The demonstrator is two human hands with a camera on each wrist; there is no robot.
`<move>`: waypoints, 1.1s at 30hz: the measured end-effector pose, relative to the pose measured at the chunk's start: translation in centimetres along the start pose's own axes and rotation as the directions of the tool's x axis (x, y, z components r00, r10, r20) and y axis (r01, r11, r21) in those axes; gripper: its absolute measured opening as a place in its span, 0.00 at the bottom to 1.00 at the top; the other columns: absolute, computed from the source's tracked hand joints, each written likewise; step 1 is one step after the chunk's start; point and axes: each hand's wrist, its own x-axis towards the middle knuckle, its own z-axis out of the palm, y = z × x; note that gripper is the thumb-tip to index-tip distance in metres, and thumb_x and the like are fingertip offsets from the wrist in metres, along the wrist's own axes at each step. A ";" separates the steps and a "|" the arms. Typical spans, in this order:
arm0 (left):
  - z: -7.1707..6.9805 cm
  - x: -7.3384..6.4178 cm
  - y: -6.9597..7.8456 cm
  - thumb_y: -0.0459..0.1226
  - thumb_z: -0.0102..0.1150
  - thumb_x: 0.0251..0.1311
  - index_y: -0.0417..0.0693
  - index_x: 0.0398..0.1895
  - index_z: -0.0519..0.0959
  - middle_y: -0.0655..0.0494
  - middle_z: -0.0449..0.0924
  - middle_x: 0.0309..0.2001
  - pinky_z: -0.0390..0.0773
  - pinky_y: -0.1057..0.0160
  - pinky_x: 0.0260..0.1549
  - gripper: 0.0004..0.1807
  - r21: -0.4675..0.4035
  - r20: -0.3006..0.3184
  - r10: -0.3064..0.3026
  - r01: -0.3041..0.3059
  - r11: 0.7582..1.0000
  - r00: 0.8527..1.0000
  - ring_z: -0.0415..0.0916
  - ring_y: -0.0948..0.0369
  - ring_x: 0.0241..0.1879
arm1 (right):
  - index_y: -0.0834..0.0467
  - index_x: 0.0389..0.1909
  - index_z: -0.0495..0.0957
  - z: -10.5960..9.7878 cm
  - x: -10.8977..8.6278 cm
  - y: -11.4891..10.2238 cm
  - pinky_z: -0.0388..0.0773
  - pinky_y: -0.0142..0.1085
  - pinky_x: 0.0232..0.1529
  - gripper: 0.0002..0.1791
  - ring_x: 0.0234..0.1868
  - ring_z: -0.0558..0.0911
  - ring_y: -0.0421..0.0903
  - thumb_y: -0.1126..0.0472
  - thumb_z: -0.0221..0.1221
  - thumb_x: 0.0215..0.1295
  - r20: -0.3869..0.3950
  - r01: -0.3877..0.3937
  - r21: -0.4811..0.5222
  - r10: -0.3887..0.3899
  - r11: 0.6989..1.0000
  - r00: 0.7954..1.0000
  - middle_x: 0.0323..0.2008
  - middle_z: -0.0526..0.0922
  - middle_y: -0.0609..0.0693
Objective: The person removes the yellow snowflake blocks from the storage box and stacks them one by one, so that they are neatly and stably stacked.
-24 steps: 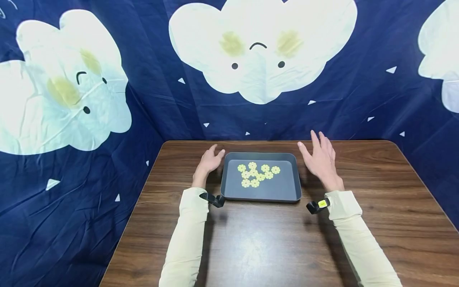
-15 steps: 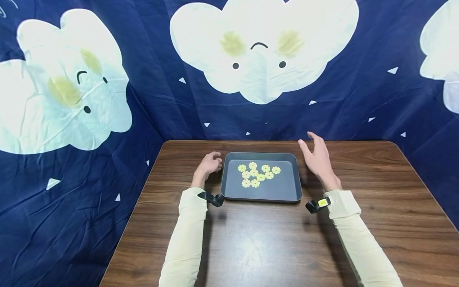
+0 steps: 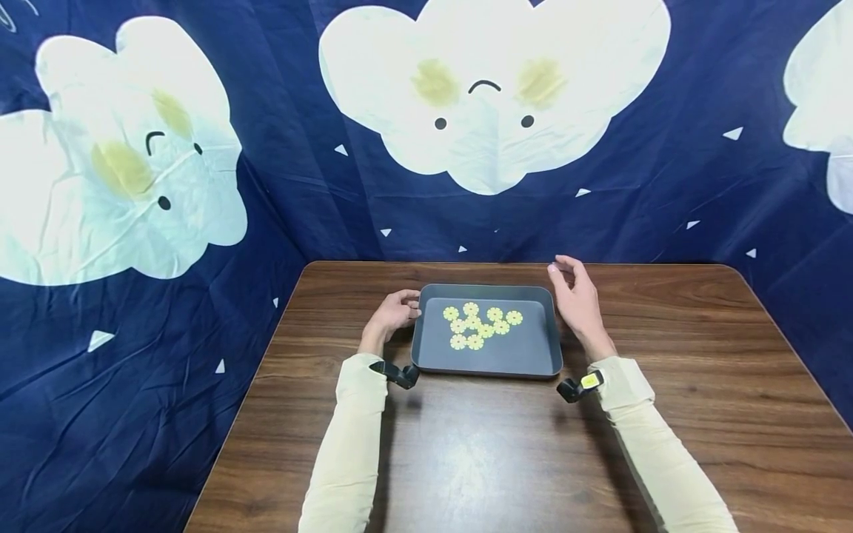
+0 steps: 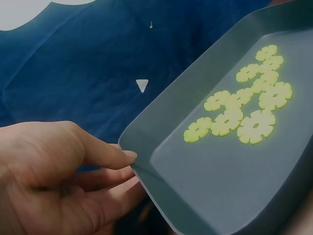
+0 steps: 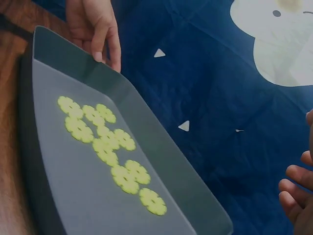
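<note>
A dark grey rectangular tray (image 3: 533,348) sits on the table with several flat yellow-green flower-shaped discs (image 3: 501,326) lying loosely in it. At the tray's left wall, my left hand (image 3: 392,312) has its thumb over the rim and its fingers outside, pinching the edge; the left wrist view shows this hand (image 4: 54,166) closely. Beyond the right wall, my right hand (image 3: 581,303) is held off the tray with relaxed, slightly bent fingers. In the right wrist view, the fingers of that hand (image 5: 298,188) appear at the right border, apart from the rim and holding nothing.
The brown wooden table (image 3: 480,459) extends around the tray. A dark blue cloth (image 3: 280,185) with white clouds hangs behind and to the left of it. Black wrist cameras (image 3: 400,376) stick out near the tray's front corners.
My left hand's fingers have bent and come to the tray's left rim, taking hold of it. My right hand has lowered and moved left towards the tray, its fingers less spread.
</note>
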 end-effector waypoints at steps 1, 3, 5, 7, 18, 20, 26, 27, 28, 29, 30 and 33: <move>0.0 0.0 -0.1 0.22 0.51 0.59 0.37 0.67 0.64 0.39 0.72 0.55 0.76 0.56 0.57 0.29 -0.007 0.000 0.004 -0.004 1.000 1.000 0.71 0.57 0.48 | 0.58 0.62 0.68 0.2 -0.1 0.0 0.67 0.33 0.54 0.26 0.55 0.74 0.50 0.46 0.49 0.71 0.000 -0.004 0.001 0.004 1.000 1.000 0.56 0.76 0.56; 0.0 0.0 -0.2 0.22 0.51 0.60 0.37 0.67 0.64 0.40 0.72 0.55 0.75 0.55 0.58 0.29 -0.018 0.004 0.013 -0.012 1.000 1.000 0.70 0.57 0.48 | 0.58 0.62 0.68 0.5 -0.3 0.2 0.67 0.32 0.52 0.26 0.54 0.74 0.49 0.46 0.50 0.71 0.007 -0.008 0.004 0.008 1.000 1.000 0.56 0.75 0.56; 0.0 0.1 -0.3 0.22 0.51 0.60 0.38 0.67 0.65 0.40 0.72 0.55 0.75 0.54 0.59 0.29 -0.026 0.007 0.019 -0.019 0.999 1.000 0.71 0.56 0.49 | 0.58 0.62 0.68 1.0 -0.5 0.4 0.68 0.31 0.51 0.26 0.53 0.74 0.49 0.47 0.50 0.71 0.017 -0.011 0.011 0.011 1.000 1.000 0.56 0.75 0.56; -0.1 0.1 -0.4 0.23 0.51 0.61 0.39 0.67 0.65 0.39 0.71 0.57 0.74 0.53 0.60 0.29 -0.035 0.011 0.021 -0.020 0.999 1.000 0.71 0.55 0.51 | 0.58 0.62 0.68 1.4 -0.7 0.6 0.67 0.30 0.51 0.26 0.53 0.74 0.48 0.47 0.50 0.71 0.032 -0.015 0.015 0.015 1.000 0.999 0.56 0.75 0.56; -0.3 0.2 -0.9 0.24 0.51 0.62 0.40 0.68 0.65 0.38 0.70 0.59 0.73 0.53 0.61 0.28 -0.062 0.016 0.020 -0.018 0.998 1.000 0.70 0.52 0.55 | 0.60 0.62 0.68 3.6 -1.7 1.5 0.72 0.43 0.57 0.26 0.55 0.75 0.53 0.49 0.53 0.70 0.147 -0.028 0.023 0.024 0.999 0.989 0.57 0.76 0.59; -0.3 0.1 -0.8 0.23 0.51 0.62 0.40 0.68 0.65 0.38 0.69 0.59 0.73 0.53 0.61 0.29 -0.063 0.017 0.024 -0.023 0.998 1.000 0.70 0.52 0.55 | 0.60 0.62 0.67 3.8 -1.9 1.6 0.72 0.45 0.57 0.27 0.56 0.75 0.54 0.49 0.54 0.69 0.172 -0.034 0.019 0.030 0.999 0.985 0.57 0.75 0.59; -0.2 -0.2 -0.7 0.22 0.50 0.61 0.39 0.68 0.64 0.36 0.69 0.60 0.73 0.52 0.61 0.29 -0.069 0.023 0.028 -0.026 0.997 0.999 0.69 0.52 0.54 | 0.62 0.63 0.66 4.2 -2.3 2.3 0.73 0.48 0.58 0.29 0.57 0.74 0.56 0.48 0.54 0.69 0.239 -0.062 -0.055 0.074 0.997 0.968 0.59 0.72 0.60; -0.1 -0.2 -0.6 0.22 0.50 0.61 0.39 0.68 0.64 0.36 0.69 0.60 0.73 0.53 0.61 0.29 -0.065 0.022 0.028 -0.027 0.997 0.999 0.69 0.52 0.54 | 0.62 0.63 0.66 4.3 -2.3 2.4 0.73 0.48 0.58 0.29 0.58 0.74 0.56 0.48 0.54 0.70 0.246 -0.065 -0.072 0.081 0.995 0.966 0.60 0.72 0.61; -0.1 -0.2 -0.7 0.22 0.50 0.61 0.39 0.68 0.64 0.36 0.69 0.60 0.73 0.53 0.61 0.29 -0.061 0.021 0.029 -0.027 0.998 0.999 0.70 0.52 0.54 | 0.62 0.63 0.66 4.3 -2.3 2.5 0.73 0.49 0.59 0.28 0.58 0.74 0.57 0.49 0.54 0.70 0.251 -0.066 -0.085 0.085 0.994 0.964 0.60 0.71 0.61; -0.1 -0.2 -0.7 0.22 0.50 0.61 0.39 0.68 0.64 0.36 0.69 0.59 0.73 0.53 0.61 0.29 -0.058 0.019 0.029 -0.028 0.998 0.999 0.70 0.52 0.54 | 0.63 0.63 0.66 4.4 -2.4 2.7 0.73 0.49 0.59 0.28 0.58 0.74 0.57 0.50 0.54 0.70 0.256 -0.064 -0.098 0.087 0.993 0.963 0.60 0.71 0.62; -0.1 -0.2 -0.7 0.22 0.50 0.61 0.39 0.67 0.65 0.37 0.69 0.59 0.73 0.53 0.61 0.29 -0.057 0.017 0.027 -0.026 0.998 0.999 0.70 0.52 0.54 | 0.63 0.63 0.66 4.4 -2.4 2.8 0.73 0.49 0.59 0.28 0.58 0.74 0.58 0.50 0.54 0.69 0.258 -0.064 -0.108 0.091 0.992 0.962 0.59 0.71 0.62; -0.2 -0.2 -0.7 0.22 0.50 0.61 0.39 0.67 0.65 0.37 0.69 0.59 0.74 0.53 0.60 0.29 -0.052 0.014 0.028 -0.027 0.998 1.000 0.70 0.53 0.53 | 0.64 0.63 0.67 4.7 -2.4 3.0 0.72 0.50 0.59 0.27 0.58 0.73 0.58 0.52 0.55 0.69 0.265 -0.050 -0.150 0.089 0.987 0.960 0.58 0.71 0.63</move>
